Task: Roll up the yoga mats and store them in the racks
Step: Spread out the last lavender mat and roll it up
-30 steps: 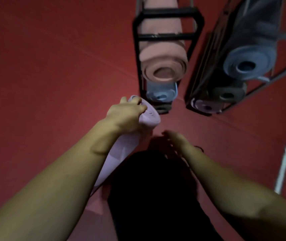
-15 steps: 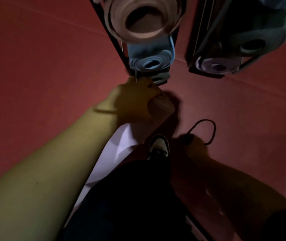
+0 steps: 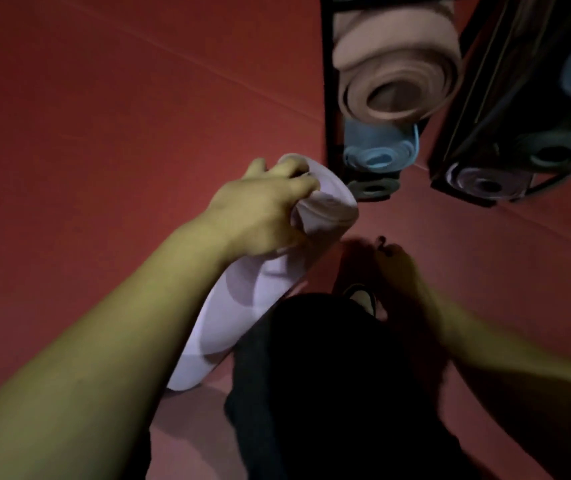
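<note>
Since a moment ago the left hand (image 3: 263,209) has lifted the rolled lilac mat (image 3: 263,282) off the floor (image 3: 104,133), fingers clamped round its top end beside the rack (image 3: 327,98), presumably readying storage, while the right hand (image 3: 398,268) reaches floorward, its fingers too shadowed to tell.

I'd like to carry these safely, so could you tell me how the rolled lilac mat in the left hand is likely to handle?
The lilac mat looks soft: its end crumples under the left hand, so it probably bends. One hand lifts it, so it seems light. With no strap visible, it may unroll.
</note>
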A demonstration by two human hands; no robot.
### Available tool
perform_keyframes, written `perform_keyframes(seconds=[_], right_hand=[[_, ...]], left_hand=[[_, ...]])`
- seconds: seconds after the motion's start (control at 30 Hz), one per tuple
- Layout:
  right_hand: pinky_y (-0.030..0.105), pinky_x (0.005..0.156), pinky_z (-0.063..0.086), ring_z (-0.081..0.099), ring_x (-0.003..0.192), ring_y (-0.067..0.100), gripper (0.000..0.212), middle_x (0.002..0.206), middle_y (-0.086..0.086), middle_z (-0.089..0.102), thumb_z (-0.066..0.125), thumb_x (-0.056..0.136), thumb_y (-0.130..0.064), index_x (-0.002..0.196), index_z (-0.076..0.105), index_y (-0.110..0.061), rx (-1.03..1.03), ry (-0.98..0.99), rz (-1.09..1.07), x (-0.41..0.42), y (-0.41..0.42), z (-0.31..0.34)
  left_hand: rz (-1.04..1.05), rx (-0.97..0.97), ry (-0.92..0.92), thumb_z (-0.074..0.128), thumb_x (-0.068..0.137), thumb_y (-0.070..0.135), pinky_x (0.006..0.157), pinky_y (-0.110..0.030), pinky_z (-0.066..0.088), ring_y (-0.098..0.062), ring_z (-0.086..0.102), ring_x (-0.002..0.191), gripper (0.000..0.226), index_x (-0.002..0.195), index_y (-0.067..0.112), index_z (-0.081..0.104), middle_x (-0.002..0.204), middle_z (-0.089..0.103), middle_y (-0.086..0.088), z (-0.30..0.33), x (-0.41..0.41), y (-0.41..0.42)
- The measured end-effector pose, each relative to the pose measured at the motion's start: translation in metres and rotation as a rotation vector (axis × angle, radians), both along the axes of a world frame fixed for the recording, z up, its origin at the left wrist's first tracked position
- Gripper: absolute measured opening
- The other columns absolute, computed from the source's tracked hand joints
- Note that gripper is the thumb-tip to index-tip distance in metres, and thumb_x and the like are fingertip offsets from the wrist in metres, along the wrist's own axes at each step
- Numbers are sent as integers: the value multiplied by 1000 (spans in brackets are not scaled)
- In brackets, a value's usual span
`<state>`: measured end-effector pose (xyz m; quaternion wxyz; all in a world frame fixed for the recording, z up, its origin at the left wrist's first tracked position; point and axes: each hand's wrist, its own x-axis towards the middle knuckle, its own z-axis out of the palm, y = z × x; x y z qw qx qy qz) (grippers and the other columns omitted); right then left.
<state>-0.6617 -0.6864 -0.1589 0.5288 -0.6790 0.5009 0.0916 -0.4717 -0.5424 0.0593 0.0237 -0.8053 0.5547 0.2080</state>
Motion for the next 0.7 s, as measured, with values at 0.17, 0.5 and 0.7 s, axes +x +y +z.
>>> perform_keyframes(seconds=[0.17, 0.5, 0.7], right_hand=[[35, 73, 49, 51, 69, 12, 3, 76, -3, 57, 60, 86, -20, 85, 59, -22, -98, -293, 179, 61, 22, 105], [32, 84, 45, 62, 90, 16, 29, 98, -4, 67, 60, 94, -18, 123, 59, -22, -480, -694, 932, 133, 175, 326], [26, 89, 43, 63, 106, 18, 30, 114, 1, 70, 61, 93, -11, 123, 61, -17, -682, -695, 1327, 138, 274, 380]], left_hand=[[184, -66, -104, 75, 66, 67, 89, -42, 49, -28, 40, 108, 82, 136, 37, 44, 151, 28, 21, 44, -18, 79], [510, -269, -430, 79, 59, 64, 91, -45, 42, -35, 51, 104, 77, 121, 25, 56, 149, 42, 6, 107, -91, 281], [732, -476, -341, 89, 58, 47, 95, -47, 44, -33, 31, 121, 76, 120, 16, 60, 153, 30, -13, 101, -126, 352]])
